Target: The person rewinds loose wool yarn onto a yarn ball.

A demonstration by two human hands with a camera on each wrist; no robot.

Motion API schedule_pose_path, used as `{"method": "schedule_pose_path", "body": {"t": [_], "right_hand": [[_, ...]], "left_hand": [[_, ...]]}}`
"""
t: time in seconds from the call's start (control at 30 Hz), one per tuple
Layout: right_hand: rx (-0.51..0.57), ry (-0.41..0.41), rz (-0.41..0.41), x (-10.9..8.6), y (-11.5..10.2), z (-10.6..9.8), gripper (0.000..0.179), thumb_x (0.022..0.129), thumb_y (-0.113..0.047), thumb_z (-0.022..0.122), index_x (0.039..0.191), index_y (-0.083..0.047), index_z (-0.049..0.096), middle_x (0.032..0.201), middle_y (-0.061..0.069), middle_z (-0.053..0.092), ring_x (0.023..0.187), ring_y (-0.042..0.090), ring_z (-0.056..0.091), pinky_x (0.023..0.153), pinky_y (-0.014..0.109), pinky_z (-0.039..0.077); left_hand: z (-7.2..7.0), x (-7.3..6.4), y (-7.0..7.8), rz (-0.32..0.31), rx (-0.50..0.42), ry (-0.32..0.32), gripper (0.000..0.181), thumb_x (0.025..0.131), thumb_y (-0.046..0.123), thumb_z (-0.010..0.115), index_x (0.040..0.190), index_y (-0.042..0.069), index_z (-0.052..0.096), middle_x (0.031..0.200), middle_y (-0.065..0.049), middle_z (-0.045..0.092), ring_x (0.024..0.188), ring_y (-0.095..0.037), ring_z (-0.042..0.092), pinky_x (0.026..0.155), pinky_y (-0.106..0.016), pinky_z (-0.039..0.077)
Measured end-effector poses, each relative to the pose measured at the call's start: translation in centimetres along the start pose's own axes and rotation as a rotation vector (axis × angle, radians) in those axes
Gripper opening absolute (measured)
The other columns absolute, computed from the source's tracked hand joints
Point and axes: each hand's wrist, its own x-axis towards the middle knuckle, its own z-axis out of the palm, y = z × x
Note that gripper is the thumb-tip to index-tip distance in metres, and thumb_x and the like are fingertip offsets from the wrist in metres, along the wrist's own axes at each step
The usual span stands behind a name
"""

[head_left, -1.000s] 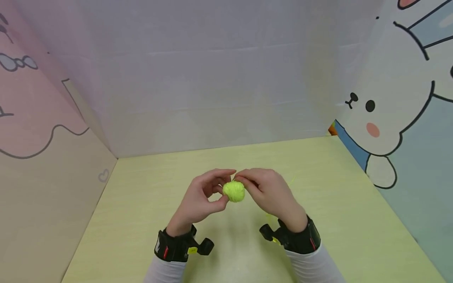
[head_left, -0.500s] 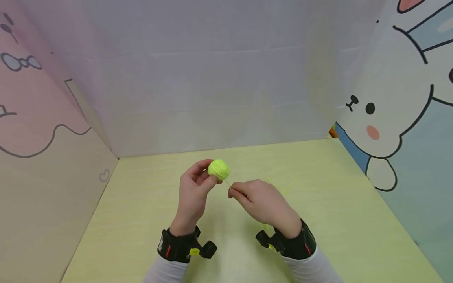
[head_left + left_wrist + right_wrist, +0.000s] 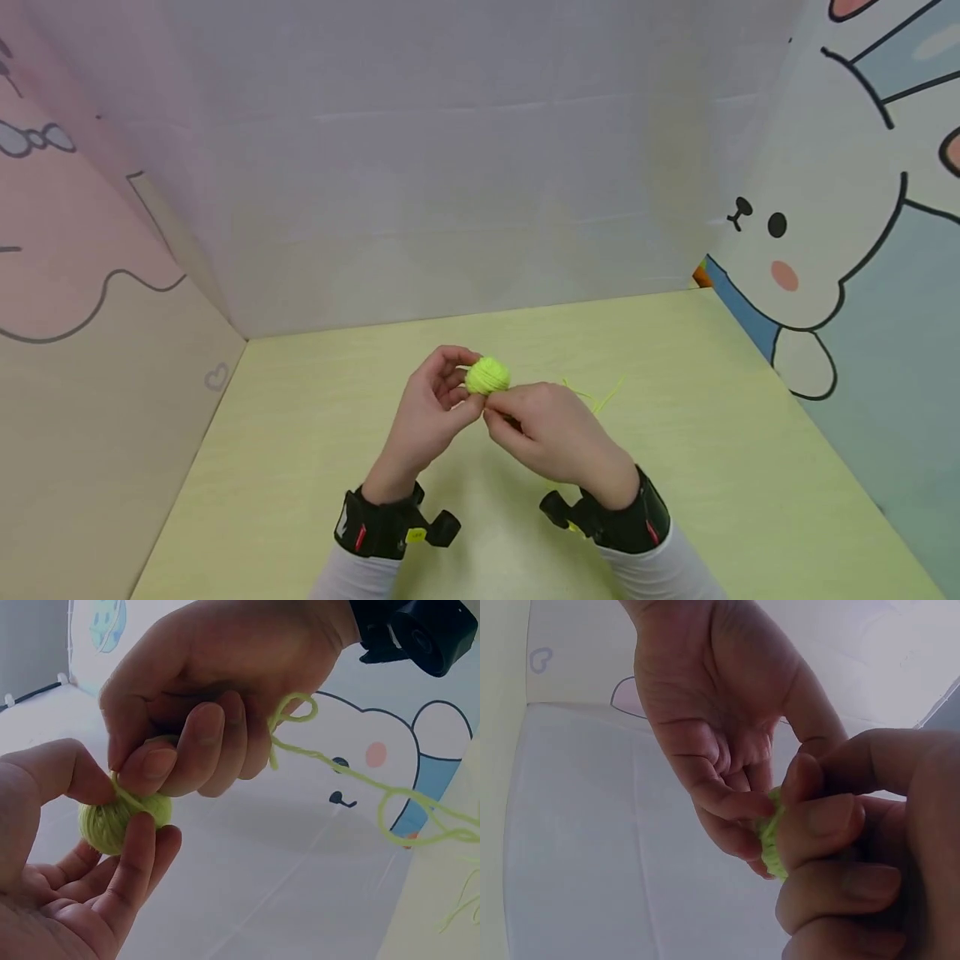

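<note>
A small ball of neon yellow-green yarn (image 3: pixel 487 376) is held above the table between the thumb and fingers of my left hand (image 3: pixel 431 408). Close against its near side, my right hand (image 3: pixel 558 433) pinches the yarn strand between thumb and forefinger, the other fingers curled in. In the left wrist view the wound ball (image 3: pixel 112 825) shows its wraps, and a loose yarn tail (image 3: pixel 322 756) with a loop trails out from behind the right hand. From the right wrist view, most of the ball (image 3: pixel 772 844) is hidden behind the right fingers.
Loose yarn strands (image 3: pixel 596 400) lie on the pale yellow table (image 3: pixel 337 375) beyond the right hand. A white sheet (image 3: pixel 450 183) stands along the back edge, with cartoon-printed panels (image 3: pixel 810 250) at both sides. Each wrist wears a black camera strap (image 3: pixel 375 523).
The right hand first worked at the ball's far side, then drew the strand toward me and is now at its near side. The left hand turned the ball outward, then brought it back right.
</note>
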Motion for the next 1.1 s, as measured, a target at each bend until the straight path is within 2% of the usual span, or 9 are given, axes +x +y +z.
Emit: {"method": "schedule_pose_path", "body": {"t": [0.13,0.3,0.4,0.5,0.6,0.7,0.77,0.97,1.1], "right_hand": [[0.005,0.003,-0.012,0.0,-0.1,0.1,0.025,0.091,-0.014,0.057,0.069,-0.024,0.051,0.056,-0.014,0.034,0.048,0.005,0.036,0.045,0.021,0.030],[0.027,0.035,-0.031,0.0,-0.2,-0.2,0.026,0.094,-0.014,0.055,0.069,-0.024,0.052,0.059,-0.014,0.036,0.050,0.003,0.035,0.047,0.020,0.030],[0.051,0.068,-0.029,-0.2,0.0,-0.6,0.022,0.096,-0.014,0.055,0.076,-0.023,0.059,0.064,-0.015,0.044,0.054,0.001,0.038,0.048,0.020,0.035],[0.078,0.106,-0.021,-0.4,0.3,-1.2,0.017,0.096,-0.013,0.057,0.083,-0.021,0.066,0.072,-0.014,0.054,0.058,0.001,0.043,0.050,0.022,0.041],[0.103,0.124,-0.034,-0.4,0.6,-1.7,0.015,0.096,-0.011,0.058,0.089,-0.018,0.069,0.079,-0.011,0.063,0.062,0.002,0.048,0.054,0.024,0.047],[0.114,0.130,-0.045,-0.4,0.9,-1.9,0.012,0.096,-0.010,0.060,0.093,-0.015,0.069,0.084,-0.008,0.066,0.066,0.003,0.051,0.057,0.026,0.050],[0.116,0.138,-0.047,-0.3,1.2,-1.9,0.010,0.096,-0.009,0.061,0.095,-0.014,0.069,0.086,-0.007,0.066,0.068,0.003,0.052,0.058,0.027,0.051],[0.119,0.169,-0.021,0.0,1.7,-1.8,0.006,0.096,-0.011,0.064,0.097,-0.014,0.070,0.088,-0.007,0.066,0.069,0.004,0.052,0.058,0.028,0.051],[0.141,0.186,0.011,0.3,1.9,-1.5,0.007,0.096,-0.012,0.065,0.097,-0.015,0.070,0.089,-0.007,0.067,0.073,0.004,0.055,0.060,0.030,0.052]], "left_hand": [[-0.6,-0.1,0.2,-0.009,-0.016,-0.029,0.039,0.088,0.001,0.070,0.123,-0.001,0.053,0.113,-0.018,0.063,0.098,-0.030,0.062,0.080,-0.022,0.056],[-0.7,0.0,0.0,-0.050,-0.042,0.017,0.038,0.091,0.009,0.072,0.126,0.001,0.061,0.109,-0.017,0.067,0.090,-0.029,0.066,0.079,-0.028,0.059],[-0.6,0.1,0.0,-0.065,-0.040,0.033,0.037,0.092,0.010,0.071,0.127,0.002,0.063,0.109,-0.017,0.068,0.086,-0.029,0.066,0.078,-0.029,0.059],[-0.4,0.0,0.1,-0.084,0.000,0.038,0.036,0.090,0.010,0.073,0.125,0.004,0.065,0.107,-0.017,0.070,0.085,-0.029,0.067,0.077,-0.030,0.060],[-0.1,-0.1,0.2,-0.107,0.086,0.038,0.035,0.089,0.015,0.075,0.122,0.008,0.067,0.101,-0.014,0.071,0.080,-0.027,0.068,0.072,-0.027,0.060],[0.0,-0.2,0.1,-0.105,0.162,-0.009,0.032,0.089,0.019,0.075,0.119,0.011,0.068,0.096,-0.011,0.071,0.076,-0.025,0.067,0.067,-0.024,0.058],[-0.1,-0.3,0.1,-0.085,0.162,-0.066,0.031,0.089,0.017,0.075,0.119,0.011,0.069,0.097,-0.011,0.071,0.077,-0.025,0.067,0.067,-0.023,0.058],[-0.5,-0.5,0.2,-0.014,0.016,-0.263,0.035,0.088,0.000,0.072,0.122,0.003,0.066,0.111,-0.019,0.068,0.087,-0.030,0.068,0.077,-0.032,0.060],[-0.6,-0.6,0.3,-0.015,-0.056,-0.300,0.039,0.088,-0.005,0.070,0.126,-0.001,0.060,0.115,-0.024,0.064,0.093,-0.033,0.067,0.079,-0.033,0.059]]}}
